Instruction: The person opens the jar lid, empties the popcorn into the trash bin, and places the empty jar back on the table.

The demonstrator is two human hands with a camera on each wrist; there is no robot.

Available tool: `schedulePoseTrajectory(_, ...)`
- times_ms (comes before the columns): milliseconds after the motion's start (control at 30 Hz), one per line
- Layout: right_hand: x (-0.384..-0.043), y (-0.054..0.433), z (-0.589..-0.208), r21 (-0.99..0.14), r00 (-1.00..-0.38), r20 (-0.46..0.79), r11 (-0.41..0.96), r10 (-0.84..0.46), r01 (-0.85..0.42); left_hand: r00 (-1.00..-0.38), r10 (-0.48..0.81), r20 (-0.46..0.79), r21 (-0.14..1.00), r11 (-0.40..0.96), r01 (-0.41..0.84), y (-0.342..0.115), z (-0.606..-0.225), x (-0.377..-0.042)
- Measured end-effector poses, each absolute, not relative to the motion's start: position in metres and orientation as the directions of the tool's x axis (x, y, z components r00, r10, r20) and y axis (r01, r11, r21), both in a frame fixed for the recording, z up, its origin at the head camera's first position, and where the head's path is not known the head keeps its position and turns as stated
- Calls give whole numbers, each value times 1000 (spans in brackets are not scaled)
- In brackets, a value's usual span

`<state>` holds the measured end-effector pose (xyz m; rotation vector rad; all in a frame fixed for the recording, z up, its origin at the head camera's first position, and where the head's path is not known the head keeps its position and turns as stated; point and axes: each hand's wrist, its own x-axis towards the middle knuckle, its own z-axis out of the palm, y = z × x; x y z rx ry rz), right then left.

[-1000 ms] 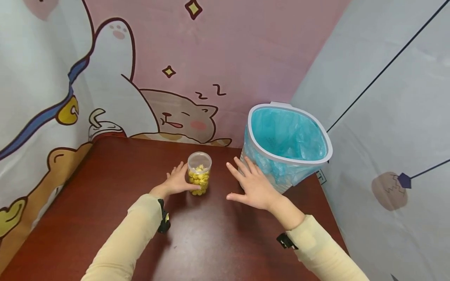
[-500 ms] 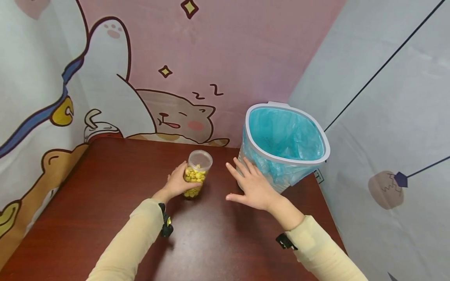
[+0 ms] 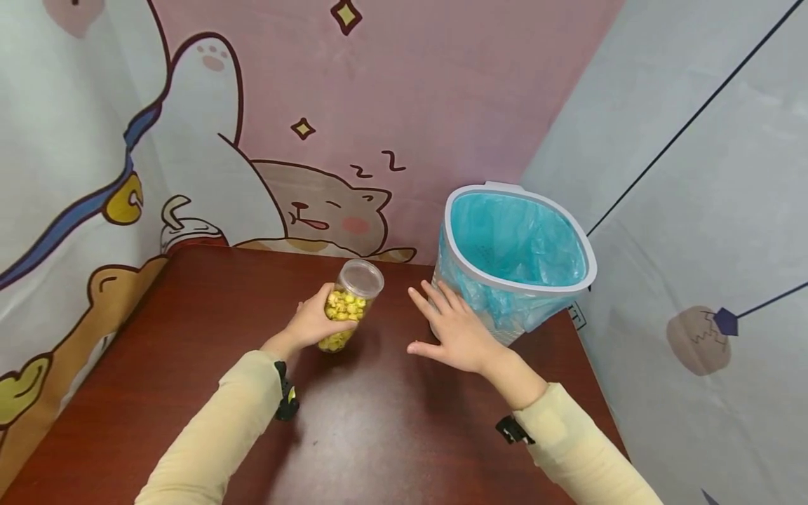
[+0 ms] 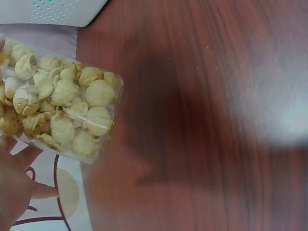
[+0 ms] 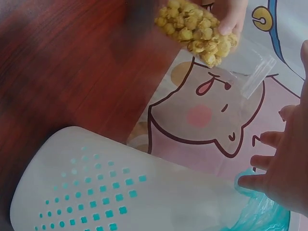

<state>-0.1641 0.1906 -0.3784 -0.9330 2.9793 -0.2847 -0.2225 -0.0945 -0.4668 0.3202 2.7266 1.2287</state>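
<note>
A clear plastic jar [image 3: 355, 278], part filled with yellow popcorn [image 3: 344, 307], is gripped by my left hand [image 3: 311, 321]. The thumb lies across its near side, and the jar leans with its lid toward the right. Seen from the left wrist, the base of the jar [image 4: 62, 106] hangs over the table, with a dark shadow beside it. My right hand [image 3: 459, 335] holds nothing; its fingers are spread in front of the waste bin [image 3: 536, 288]. In the right wrist view, the right fingers [image 5: 262, 182] overlap the blue bag at the bin's rim.
The white bin has a perforated wall [image 5: 159, 192] and a blue bag liner [image 3: 486, 231] folded over its rim. It stands at the back right of the reddish-brown table [image 3: 353, 428]. Behind rises a pink wall cloth [image 3: 442, 91] with cartoon cats; a pale one [image 3: 713, 182] closes the right side.
My left hand has closed round the jar, tipped its top to the right and raised it slightly. The right hand stays spread near the bin.
</note>
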Motion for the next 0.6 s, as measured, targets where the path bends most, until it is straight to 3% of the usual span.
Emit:
schedulePoseTrajectory(400, -171, 179, -376, -252, -831, 61, 797, -552, -548, -951, 310, -7, 688, 691, 221, -112, -442, -216)
schedulePoseTrajectory(600, -176, 172, -377, -354, -842, 63, 777, -535, -520, -941, 338, -29, 624, 741, 247, -119, -435, -213)
